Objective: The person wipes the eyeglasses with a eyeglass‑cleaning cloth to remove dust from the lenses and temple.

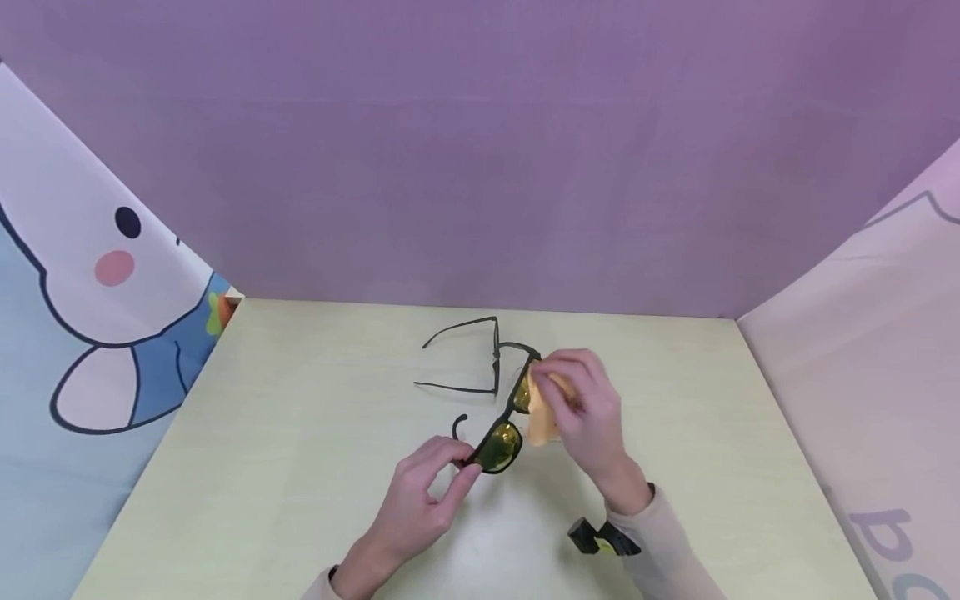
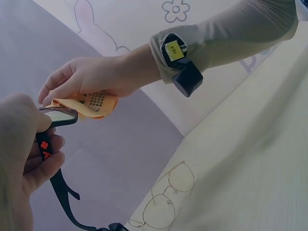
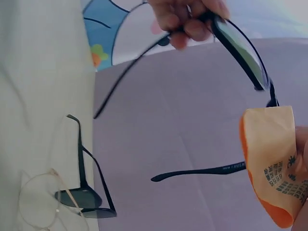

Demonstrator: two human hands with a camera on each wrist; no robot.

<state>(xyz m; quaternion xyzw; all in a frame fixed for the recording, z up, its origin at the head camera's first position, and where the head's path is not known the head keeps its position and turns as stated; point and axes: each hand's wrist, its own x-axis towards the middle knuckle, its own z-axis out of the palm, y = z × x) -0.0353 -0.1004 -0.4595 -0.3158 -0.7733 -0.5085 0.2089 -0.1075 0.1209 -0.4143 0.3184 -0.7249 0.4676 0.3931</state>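
Note:
Sunglasses with a black frame and yellow-green mirrored lenses [image 1: 501, 447] are held up over the table, temples unfolded. My left hand [image 1: 420, 500] pinches them at the near end, by the hinge, with thumb and fingers. An orange cloth [image 1: 543, 421] with dark printing is gripped by my right hand [image 1: 592, 408], which holds it against the far lens. In the right wrist view the cloth [image 3: 269, 149] covers that lens and part of the frame. The left wrist view shows the cloth [image 2: 98, 106] folded over the lens edge.
Behind the held pair, dark-framed glasses [image 3: 79, 197] rest on the table with temples spread. Thin wire-framed glasses [image 2: 160, 211] lie on the table too, mostly hidden in the head view. A purple panel [image 1: 480, 167] rises at the table's back, with printed panels at both sides.

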